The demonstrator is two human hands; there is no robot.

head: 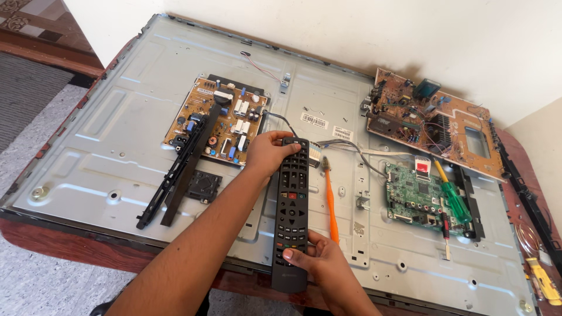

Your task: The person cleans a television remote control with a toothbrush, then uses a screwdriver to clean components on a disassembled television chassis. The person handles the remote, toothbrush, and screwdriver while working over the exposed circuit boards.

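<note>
A person's two bare hands hold a long black remote control point(291, 213) lengthwise above the bare metal back of a television panel point(117, 140) that lies flat on a dark red table point(64, 246). The left hand point(268, 153) grips the far end of the remote, fingers curled over its top edge. The right hand point(319, 257) clasps the near end from the side, its thumb resting on the lower buttons.

Just to the right of the remote, an orange toothbrush point(331, 202) lies on the panel. Behind the left hand sits a tan power board point(218, 119) crowded with blue and white parts, and two black plastic strips point(178, 172) run diagonally from it toward the panel's near edge. To the right, a green circuit board point(417, 196) carries a green-handled screwdriver point(453, 199) laid across it. Farther back, a larger brown circuit board point(436, 123) rests on the panel's far right corner, near the white wall point(351, 29).
</note>
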